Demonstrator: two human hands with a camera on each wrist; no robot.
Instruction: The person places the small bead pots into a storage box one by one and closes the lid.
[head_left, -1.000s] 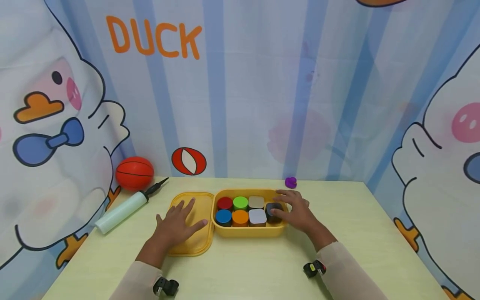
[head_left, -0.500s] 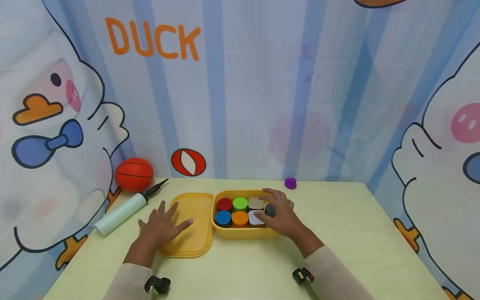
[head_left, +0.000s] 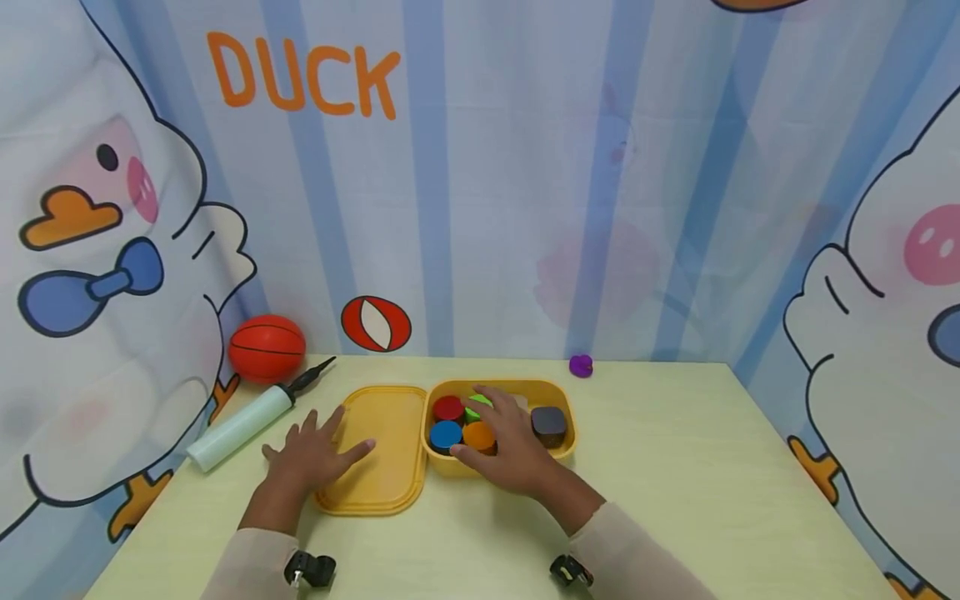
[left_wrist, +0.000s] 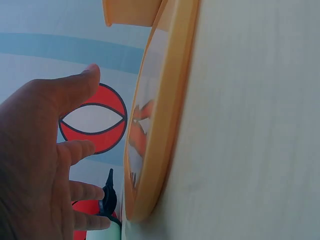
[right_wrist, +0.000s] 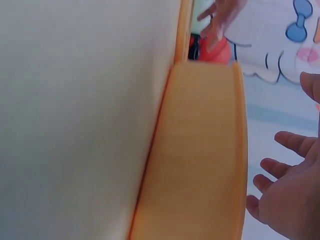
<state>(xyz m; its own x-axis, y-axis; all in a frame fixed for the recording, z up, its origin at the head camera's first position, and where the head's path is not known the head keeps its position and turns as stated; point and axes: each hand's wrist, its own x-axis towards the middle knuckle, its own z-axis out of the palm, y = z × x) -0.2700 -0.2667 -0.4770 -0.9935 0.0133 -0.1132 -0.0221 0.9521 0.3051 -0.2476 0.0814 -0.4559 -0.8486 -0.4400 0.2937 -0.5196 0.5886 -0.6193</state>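
A yellow box [head_left: 551, 462] holds several small round and squarish pieces. Red [head_left: 448, 407], blue [head_left: 446, 435], orange [head_left: 477, 435] and green [head_left: 474, 411] tops show at its left, and a dark grey block [head_left: 549, 425] at its right. My right hand [head_left: 513, 454] hovers over the box's middle with fingers spread, hiding the white piece and most of the beige one. The right wrist view shows that hand beyond the box's side wall [right_wrist: 200, 150]. My left hand [head_left: 303, 458] spreads above the left edge of the flat yellow lid [head_left: 390, 450], holding nothing.
A red ball [head_left: 267, 348] and a pale green hand pump [head_left: 243, 427] with a black nozzle lie at the table's back left. A small purple object [head_left: 581, 366] stands at the back edge. A printed curtain [head_left: 510, 192] closes off the back.
My right hand has swept left across the box, from the dark grey block to above the orange and green pieces. My left hand has shifted left over the lid. The pieces keep their places.
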